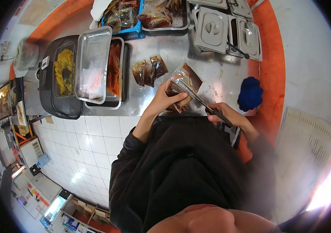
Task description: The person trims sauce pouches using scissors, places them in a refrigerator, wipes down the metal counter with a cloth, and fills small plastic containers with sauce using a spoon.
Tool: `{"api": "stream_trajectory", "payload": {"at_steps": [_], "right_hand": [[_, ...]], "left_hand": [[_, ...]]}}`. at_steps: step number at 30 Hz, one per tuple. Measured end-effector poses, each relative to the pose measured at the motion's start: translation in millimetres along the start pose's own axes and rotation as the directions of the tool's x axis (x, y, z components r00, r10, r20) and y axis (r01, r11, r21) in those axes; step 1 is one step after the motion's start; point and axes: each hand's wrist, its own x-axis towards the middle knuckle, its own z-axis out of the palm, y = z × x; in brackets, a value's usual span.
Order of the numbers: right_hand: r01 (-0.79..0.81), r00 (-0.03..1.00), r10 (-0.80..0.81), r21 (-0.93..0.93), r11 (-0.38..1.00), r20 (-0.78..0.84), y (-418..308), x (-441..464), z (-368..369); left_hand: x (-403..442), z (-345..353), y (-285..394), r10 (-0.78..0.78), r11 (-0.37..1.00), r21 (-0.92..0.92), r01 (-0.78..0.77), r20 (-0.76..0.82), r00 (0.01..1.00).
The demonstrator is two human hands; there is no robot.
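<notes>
My left hand [165, 98] is closed on a clear plastic packet [181, 103] with dark brown contents, near the front edge of the steel table [146, 103]. Black-handled scissors [220, 116] are in my right hand [227, 113], its fingers wrapped round the handles. Their long metal blades point up and left and lie across the packet. Another part of clear film with brown sauce [190, 73] spreads just beyond the blades. To the left of my left hand, two small sauce packets [143, 72] lie side by side on the table.
At the left are a clear lid [92, 64], a tray of red food [114, 70] and a container of yellow food [64, 72]. A blue basket [134, 30] and a dark tray [167, 31] hold packets. Lidded steel pans [211, 30] and a blue cloth [250, 94] are right.
</notes>
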Motion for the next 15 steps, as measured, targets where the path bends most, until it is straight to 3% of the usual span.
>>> {"api": "stream_trajectory", "payload": {"at_steps": [2, 4, 8, 11, 13, 15], "right_hand": [[0.003, 1.000, -0.003, 0.011, 1.000, -0.011, -2.6, -1.9, -0.6], [-0.149, 0.989, 0.148, -0.027, 0.989, -0.012, -6.0, -3.6, -4.1], [-0.131, 0.991, 0.129, -0.056, 0.990, -0.039, -1.5, -5.9, -3.2], [-0.026, 0.997, 0.031, 0.068, 0.997, -0.073, -2.6, -7.5, 4.5], [-0.001, 0.995, 0.005, 0.037, 0.999, -0.098, 2.4, -7.1, 4.1], [-0.072, 0.993, 0.072, 0.006, 0.997, -0.089, 1.6, -8.6, 1.1]], "left_hand": [[-0.4, 1.3, 1.7, 0.016, 1.000, -0.007, -0.016, -0.001, 1.000], [-1.2, 1.6, 9.3, -0.005, 1.000, -0.016, 0.005, 0.012, 1.000], [0.0, 0.2, 6.0, -0.045, 0.999, -0.019, 0.045, 0.036, 0.998], [0.6, 3.6, 4.4, -0.085, 0.996, 0.019, 0.084, 0.076, 0.994], [3.3, 5.5, 0.1, -0.006, 1.000, 0.027, 0.004, 0.080, 0.997], [3.8, 6.3, 4.0, -0.048, 0.999, -0.005, 0.049, 0.091, 0.995]]}}
